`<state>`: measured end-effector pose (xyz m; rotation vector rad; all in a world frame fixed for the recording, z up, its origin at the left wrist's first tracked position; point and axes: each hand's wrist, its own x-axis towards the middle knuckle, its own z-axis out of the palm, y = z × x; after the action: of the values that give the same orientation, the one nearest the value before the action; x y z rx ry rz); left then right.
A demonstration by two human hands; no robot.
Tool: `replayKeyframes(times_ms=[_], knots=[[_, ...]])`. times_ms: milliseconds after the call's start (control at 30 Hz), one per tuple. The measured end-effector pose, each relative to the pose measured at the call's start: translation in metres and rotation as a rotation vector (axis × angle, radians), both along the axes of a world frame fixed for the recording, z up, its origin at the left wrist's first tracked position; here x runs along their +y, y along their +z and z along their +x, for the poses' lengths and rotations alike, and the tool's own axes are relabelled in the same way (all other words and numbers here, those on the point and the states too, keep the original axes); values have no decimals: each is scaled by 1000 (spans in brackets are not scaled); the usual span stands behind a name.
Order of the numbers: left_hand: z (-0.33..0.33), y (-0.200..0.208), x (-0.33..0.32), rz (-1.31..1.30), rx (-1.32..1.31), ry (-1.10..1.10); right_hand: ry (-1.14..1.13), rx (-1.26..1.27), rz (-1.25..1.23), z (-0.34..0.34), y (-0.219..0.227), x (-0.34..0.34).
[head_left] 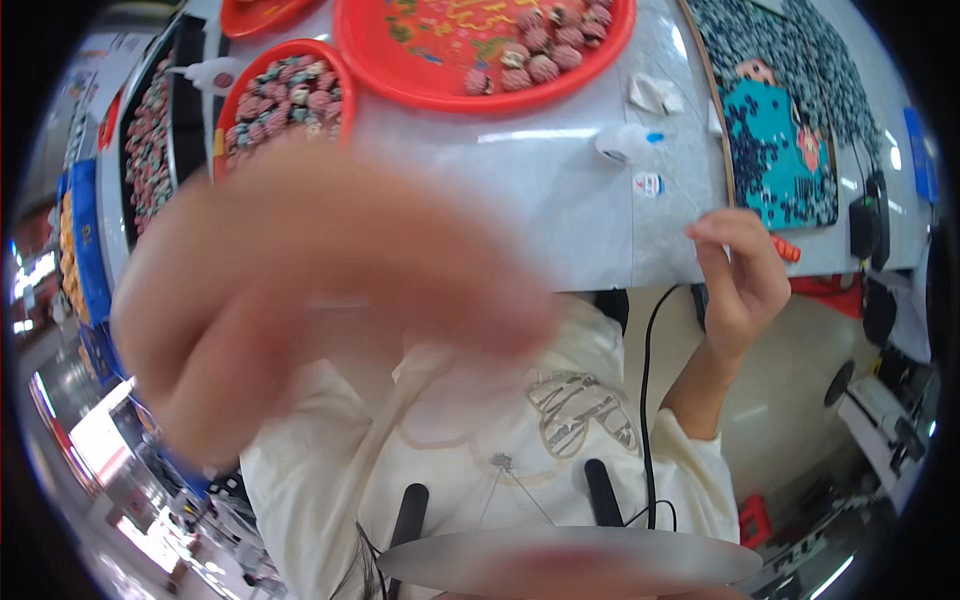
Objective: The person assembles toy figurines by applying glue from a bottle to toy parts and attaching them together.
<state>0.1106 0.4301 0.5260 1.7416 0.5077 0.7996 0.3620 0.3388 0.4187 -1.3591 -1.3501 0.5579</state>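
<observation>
Two hands, well apart. Left hand (pixel 270 235) is close to the camera, big and badly smeared by blur; fingers look bent, but cannot tell how far they spread or whether they hold anything. In view it covers the front-left part of the bench (pixel 560 225) and overlaps the near side of a small red bowl (pixel 348 100) (contact can't be judged).

Right hand (pixel 745 275) is up at the bench's front edge, toward the right corner, half-curled: thumb and forefinger bend toward each other, tips close. Cannot tell if they touch or pinch something small.

Nearest to the right hand is an orange-red piece (pixel 787 249), just behind the knuckles by the near edge of the bead tray (pixel 770 120). Its long axis runs mostly left-right, slanting so the right end sits a bit closer to the bench's front edge; which end is its tip, can't tell.

A white bottle (pixel 622 144) lies farther in, left of the tray: long axis roughly along the front edge, blue tip pointing right. A small blue-and-white label (pixel 649 184) sits just in front of it, crumpled white tissue (pixel 655 95) behind. Large red basin (pixel 430 75) at the far middle, pinkish ridged balls (pixel 543 68) grouped at its right side.
</observation>
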Motion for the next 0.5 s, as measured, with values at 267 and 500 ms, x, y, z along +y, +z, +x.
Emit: replayKeyframes(times_ms=[267, 500], knots=[[-70, 10, -60, -788, -694, -179, 230, -117, 110, -2, 4, 15], [-42, 33, -27, -823, -141, -473, 0, -9, 116, -4, -5, 0]])
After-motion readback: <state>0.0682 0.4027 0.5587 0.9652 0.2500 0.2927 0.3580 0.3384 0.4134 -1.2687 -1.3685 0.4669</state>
